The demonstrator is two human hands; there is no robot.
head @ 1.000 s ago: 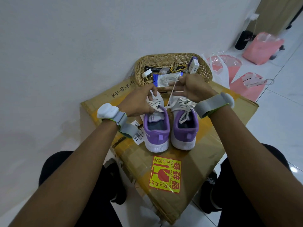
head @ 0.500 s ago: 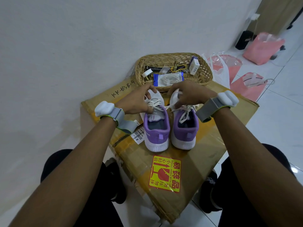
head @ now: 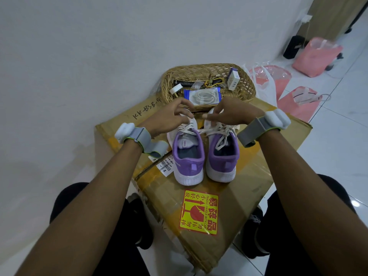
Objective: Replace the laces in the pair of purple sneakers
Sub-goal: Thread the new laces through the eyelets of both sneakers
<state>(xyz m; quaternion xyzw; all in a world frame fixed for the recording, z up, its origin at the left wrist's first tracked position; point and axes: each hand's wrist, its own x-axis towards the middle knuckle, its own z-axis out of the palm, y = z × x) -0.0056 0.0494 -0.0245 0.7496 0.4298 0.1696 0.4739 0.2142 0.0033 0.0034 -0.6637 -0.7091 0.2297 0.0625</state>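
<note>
I see the purple sneakers (head: 205,154) side by side mid-box, heels toward me, white laces (head: 217,130) loose. My left hand (head: 169,118) pinches the left shoe's lace; my right hand (head: 233,114) curls at the right shoe's tongue (grip unclear). The wicker basket (head: 247,84) sits at the cardboard box (head: 258,176) far edge.

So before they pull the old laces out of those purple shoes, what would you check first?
1. Both purple sneakers upright, heels toward the person, on the cardboard box: ok.
2. Old white laces loosened: cannot tell; fingers hide the knots.
3. Left hand and right hand at the shoe fronts: ok.
4. Pack of new laces within reach in the wicker basket: ok, unopened.
5. Hand grip on a lace: cannot tell.
</note>
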